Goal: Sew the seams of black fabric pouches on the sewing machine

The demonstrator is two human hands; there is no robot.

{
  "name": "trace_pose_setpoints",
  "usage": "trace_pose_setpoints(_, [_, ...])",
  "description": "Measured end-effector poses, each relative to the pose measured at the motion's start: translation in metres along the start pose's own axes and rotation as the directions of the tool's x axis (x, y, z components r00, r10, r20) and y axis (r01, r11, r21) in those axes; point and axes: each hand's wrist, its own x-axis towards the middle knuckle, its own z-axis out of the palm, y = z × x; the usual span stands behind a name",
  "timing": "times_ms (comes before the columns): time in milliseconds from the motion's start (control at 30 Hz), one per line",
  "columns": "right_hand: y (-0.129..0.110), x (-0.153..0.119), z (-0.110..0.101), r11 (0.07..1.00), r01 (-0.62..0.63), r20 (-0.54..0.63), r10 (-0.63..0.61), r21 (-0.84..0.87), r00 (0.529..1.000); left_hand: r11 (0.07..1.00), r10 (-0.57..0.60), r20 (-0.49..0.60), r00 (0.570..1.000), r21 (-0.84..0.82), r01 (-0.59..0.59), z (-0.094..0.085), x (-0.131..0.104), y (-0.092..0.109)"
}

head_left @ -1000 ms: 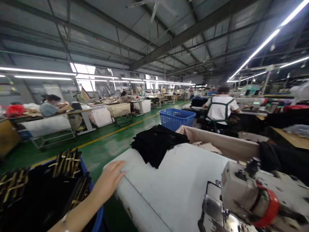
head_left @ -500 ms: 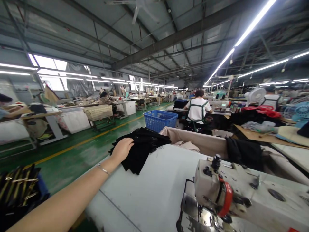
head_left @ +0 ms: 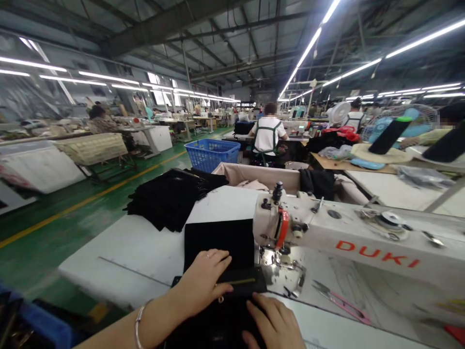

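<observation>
My left hand (head_left: 206, 272), with a bracelet at the wrist, lies on black fabric, its fingers stretched out. Under and beside it is a black strip with a gold line (head_left: 242, 281), which looks like a zipper, and a small metal ring (head_left: 221, 299) sits by the thumb. Fingers spread, my right hand (head_left: 276, 321) rests on the black fabric at the near side of the strip. Beyond the strip, a flat black fabric piece (head_left: 220, 237) reaches to the left side of the sewing machine (head_left: 319, 228). The fabric under my palms is partly hidden.
A stack of black fabric pieces (head_left: 169, 196) lies at the table's far left. Pink-handled thread snips (head_left: 343, 301) lie right of the needle area. Behind the table are a fabric-lined bin (head_left: 269, 173) and a blue basket (head_left: 212, 152). A co-worker (head_left: 269, 135) sits ahead.
My left hand has left the black stack and come nearer, onto the fabric beside the machine. My right hand and the black piece with the strip are now in view. The view has turned right.
</observation>
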Motion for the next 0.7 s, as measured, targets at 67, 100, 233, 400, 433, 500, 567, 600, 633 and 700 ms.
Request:
trace_pose_setpoints(67, [-0.002, -0.003, -0.003, 0.998, -0.008, 0.036, 0.006, 0.062, 0.999, 1.000, -0.008, -0.015, 1.000, -0.029, 0.007, 0.006, 0.009, 0.001])
trace_pose_setpoints(100, [-0.002, -0.004, -0.006, 0.995, -0.020, 0.048, 0.015, 0.097, 0.999, 0.999, -0.009, -0.019, 1.000, -0.046, 0.008, 0.006, 0.011, 0.004])
trace_pose_setpoints(233, [-0.007, -0.006, -0.016, 0.976, -0.137, 0.023, 0.135, 0.170, 0.991, 0.992, -0.038, -0.022, 0.999, -0.118, 0.035, 0.005, 0.009, 0.022])
trace_pose_setpoints(400, [-0.025, 0.003, -0.031, 0.940, -0.267, 0.053, 0.262, 0.211, 0.964, 0.964, -0.124, 0.021, 0.992, -0.233, 0.125, -0.020, -0.010, 0.033])
trace_pose_setpoints(433, [-0.029, 0.008, -0.036, 0.941, -0.245, 0.046, 0.241, 0.232, 0.969, 0.944, -0.129, 0.042, 0.991, -0.300, 0.135, -0.030, -0.015, 0.035])
trace_pose_setpoints(500, [-0.037, 0.020, -0.048, 0.952, -0.158, -0.007, 0.165, 0.263, 0.986, 0.868, -0.132, 0.084, 0.988, -0.471, 0.156, -0.051, -0.024, 0.041])
trace_pose_setpoints(567, [-0.044, 0.034, -0.061, 0.967, -0.044, -0.065, 0.062, 0.252, 0.996, 0.767, -0.161, 0.132, 0.978, -0.608, 0.208, -0.069, -0.033, 0.048])
trace_pose_setpoints(600, [-0.046, 0.041, -0.068, 0.970, 0.016, -0.072, 0.001, 0.241, 0.997, 0.711, -0.188, 0.153, 0.970, -0.660, 0.242, -0.076, -0.036, 0.050])
trace_pose_setpoints(633, [-0.048, 0.047, -0.074, 0.969, 0.066, -0.064, -0.052, 0.237, 0.997, 0.655, -0.209, 0.171, 0.963, -0.706, 0.267, -0.081, -0.040, 0.052])
trace_pose_setpoints(700, [-0.052, 0.058, -0.085, 0.960, 0.127, -0.040, -0.121, 0.251, 0.992, 0.497, -0.208, 0.187, 0.960, -0.825, 0.269, -0.086, -0.045, 0.053])
